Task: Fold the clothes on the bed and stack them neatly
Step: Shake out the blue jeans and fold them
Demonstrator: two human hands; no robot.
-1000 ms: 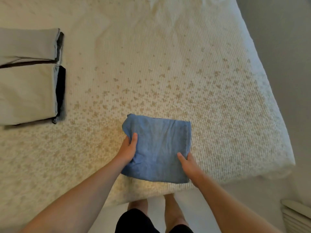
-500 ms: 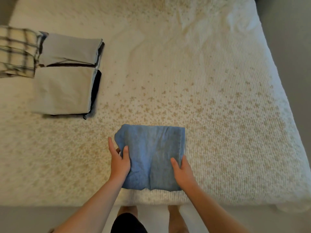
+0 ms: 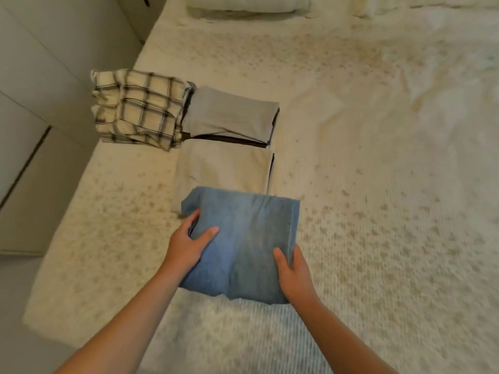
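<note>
A folded blue garment (image 3: 243,238) is held over the cream bedspread (image 3: 378,211). My left hand (image 3: 189,244) grips its left edge, thumb on top and fingers underneath. My right hand (image 3: 293,271) grips its lower right corner the same way. The garment's far edge overlaps the near end of a folded beige garment (image 3: 224,168). Behind that lies a second folded grey-beige garment (image 3: 232,114) with dark cloth showing at its edges. A folded cream and black plaid garment (image 3: 137,106) sits to their left.
The bed's left edge (image 3: 81,201) runs close to the folded pile, with pale cabinets (image 3: 40,90) and floor beyond. A pillow (image 3: 243,4) lies at the head of the bed. Bare bedspread stretches to the right.
Both hands have carried the blue garment left and away from me, off the foot of the bed, until it overlaps the beige pile. The view has swung left.
</note>
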